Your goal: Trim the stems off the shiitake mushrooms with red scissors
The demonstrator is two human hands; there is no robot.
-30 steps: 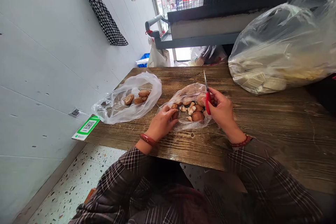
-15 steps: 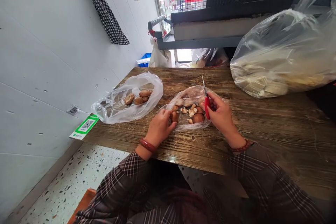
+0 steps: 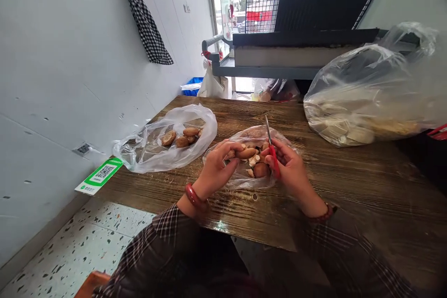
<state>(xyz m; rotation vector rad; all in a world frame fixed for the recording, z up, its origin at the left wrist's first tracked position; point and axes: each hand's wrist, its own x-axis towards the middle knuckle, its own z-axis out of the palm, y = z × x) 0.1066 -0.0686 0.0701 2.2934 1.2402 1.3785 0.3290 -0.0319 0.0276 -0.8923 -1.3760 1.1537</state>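
Note:
Between the thumb and fingers of my left hand (image 3: 220,164) is a brown mushroom (image 3: 246,153), held over the near plastic bag. My right hand (image 3: 289,164) grips red-handled scissors (image 3: 274,160), their blades pointing up and away from me. Under both hands lies the open clear bag (image 3: 240,182), with brown mushrooms (image 3: 261,170) and pale cut stems (image 3: 253,160) in it. To the left, a second open plastic bag (image 3: 157,163) holds several brown mushrooms (image 3: 190,131).
The wooden table (image 3: 335,181) carries a large tied plastic bag (image 3: 363,116) of pale food at the right. A green QR card (image 3: 101,174) sits at its left corner. A grey metal cart (image 3: 272,72) stands behind the table, and a white wall (image 3: 70,56) runs along the left.
My left hand has come up from the near bag with a mushroom in it. The scissors remain in my right hand. The camera view has shifted, so the scene sits slightly lower.

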